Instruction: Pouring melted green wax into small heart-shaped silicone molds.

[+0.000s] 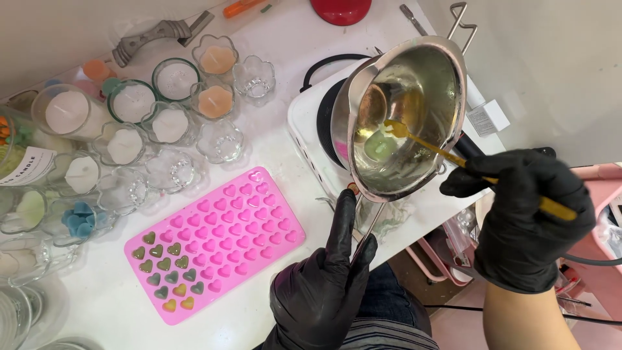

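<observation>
Melting pot [405, 116], a shiny steel pouring pitcher, is tilted toward the camera above the white electric hot plate [311, 129], so its inside shows: clear molten wax with a pale green lump near the bottom. Left hand [324, 285], in a black glove, is closed around the pot's thin metal handle, which seems to be why the pot can lean off the burner. Right hand [518, 214], also gloved in black, grips a slender gold spoon [447, 152] whose bowl dips into the liquid beside the lump, apparently for stirring.

Left of the hot plate, on the white table [97, 291], lies a pink silicone heart mould [217, 243]; only the cavities at its near-left corner are filled, in dull green, olive and yellow. Beyond it stand flower-shaped glass candle holders [170, 123], some holding white or peach wax, some empty and clear.
</observation>
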